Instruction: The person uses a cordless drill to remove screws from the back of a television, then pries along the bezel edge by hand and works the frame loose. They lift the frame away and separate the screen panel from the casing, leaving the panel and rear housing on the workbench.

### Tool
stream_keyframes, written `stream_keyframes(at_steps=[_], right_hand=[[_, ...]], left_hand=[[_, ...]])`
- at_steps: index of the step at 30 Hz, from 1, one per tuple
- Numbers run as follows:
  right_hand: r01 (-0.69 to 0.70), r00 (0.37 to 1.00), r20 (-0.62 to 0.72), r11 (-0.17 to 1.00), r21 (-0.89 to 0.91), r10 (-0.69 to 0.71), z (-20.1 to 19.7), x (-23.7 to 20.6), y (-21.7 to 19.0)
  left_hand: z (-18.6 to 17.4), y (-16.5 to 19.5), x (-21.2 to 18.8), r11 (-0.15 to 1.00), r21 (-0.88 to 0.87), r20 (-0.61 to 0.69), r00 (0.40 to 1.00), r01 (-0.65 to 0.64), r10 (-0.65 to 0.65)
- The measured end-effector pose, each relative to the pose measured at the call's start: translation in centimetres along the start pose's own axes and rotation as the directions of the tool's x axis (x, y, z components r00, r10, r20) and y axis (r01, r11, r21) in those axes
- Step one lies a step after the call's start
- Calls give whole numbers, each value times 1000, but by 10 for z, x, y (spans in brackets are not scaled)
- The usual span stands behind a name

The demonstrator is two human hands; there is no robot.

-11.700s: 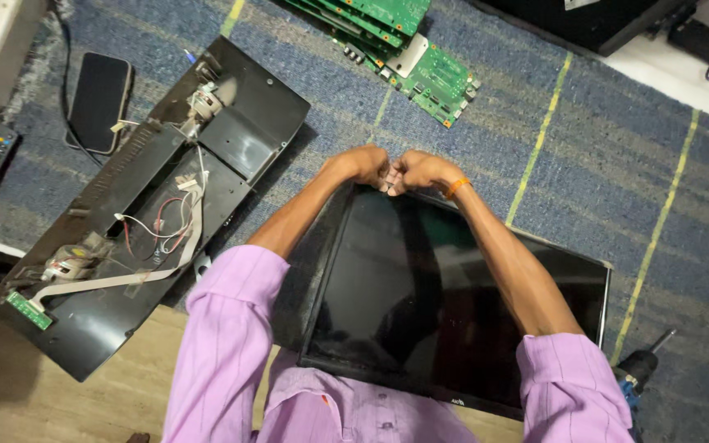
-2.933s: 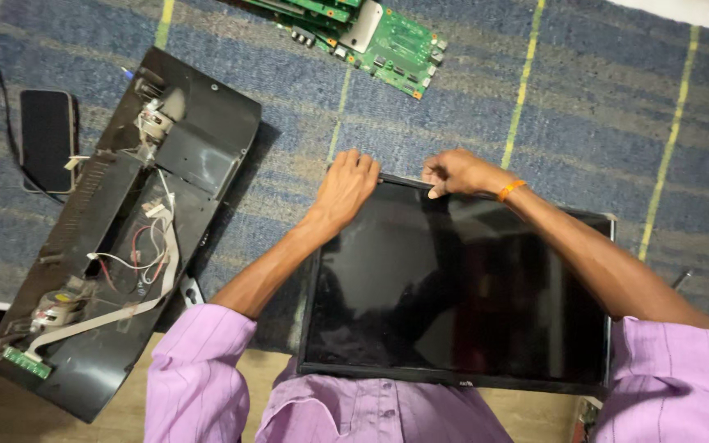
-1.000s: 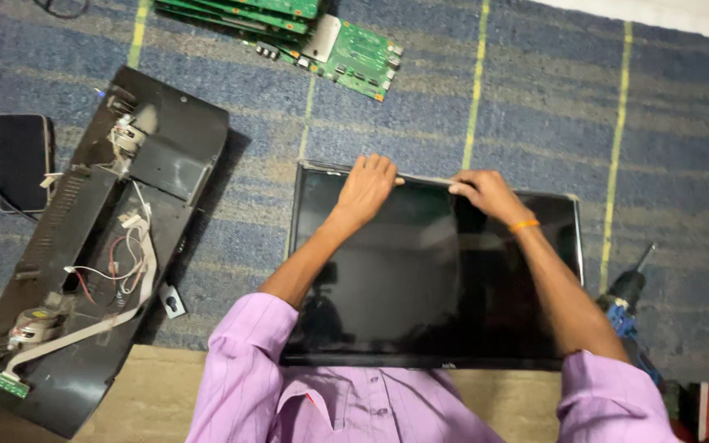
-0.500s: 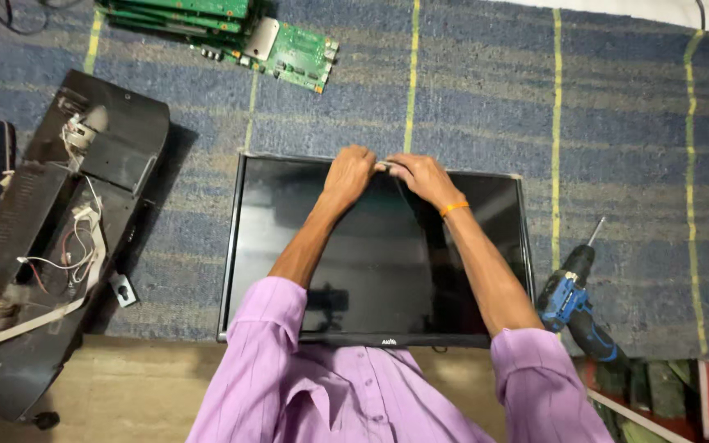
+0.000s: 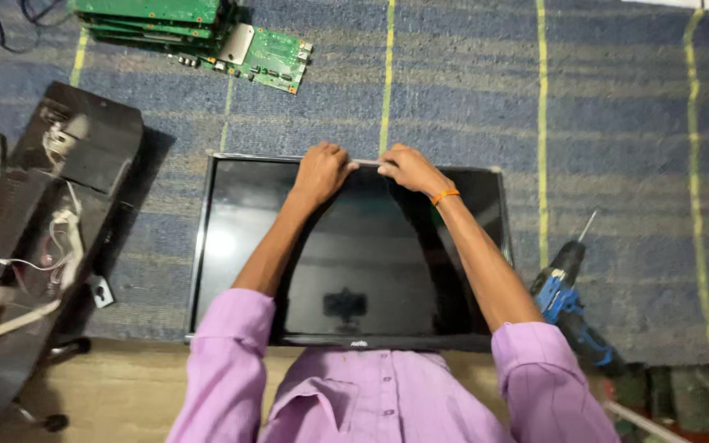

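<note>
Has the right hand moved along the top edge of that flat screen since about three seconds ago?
Yes. The right hand has slid left along the top edge of the flat screen, from right of the middle toward it, and now sits close beside the left hand.

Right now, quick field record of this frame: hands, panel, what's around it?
left hand: gripping the far edge of the flat screen panel
right hand: on the same edge, close beside the left
panel: lying flat, dark face up, on the blue striped rug
right of panel: blue cordless drill
left of panel: opened black back cover with loose wires
far left: stacked green circuit boards
</note>
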State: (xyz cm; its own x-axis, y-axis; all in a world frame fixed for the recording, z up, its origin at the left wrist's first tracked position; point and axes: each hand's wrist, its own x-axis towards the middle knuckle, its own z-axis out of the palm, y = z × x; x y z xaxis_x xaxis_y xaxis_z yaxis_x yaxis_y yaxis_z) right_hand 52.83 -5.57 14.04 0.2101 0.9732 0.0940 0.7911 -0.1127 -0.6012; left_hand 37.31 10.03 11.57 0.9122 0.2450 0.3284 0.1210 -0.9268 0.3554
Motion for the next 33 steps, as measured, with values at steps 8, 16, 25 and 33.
stream_keyframes(at_steps=[8, 16, 25, 33], right_hand=[[-219, 827, 532, 976, 8, 181, -23, 46, 19], [-395, 560, 802, 918, 40, 206, -20, 73, 47], [-547, 627, 756, 797, 255, 188, 3, 66, 77], [-474, 728, 524, 877, -80, 442, 3, 57, 68]], left_hand=[[26, 18, 72, 930, -349, 584, 804, 118, 117], [38, 8, 96, 853, -321, 802, 597, 413, 13], [49, 10, 86, 820, -264, 763, 630, 508, -145], [57, 11, 82, 788, -268, 713, 665, 554, -225]])
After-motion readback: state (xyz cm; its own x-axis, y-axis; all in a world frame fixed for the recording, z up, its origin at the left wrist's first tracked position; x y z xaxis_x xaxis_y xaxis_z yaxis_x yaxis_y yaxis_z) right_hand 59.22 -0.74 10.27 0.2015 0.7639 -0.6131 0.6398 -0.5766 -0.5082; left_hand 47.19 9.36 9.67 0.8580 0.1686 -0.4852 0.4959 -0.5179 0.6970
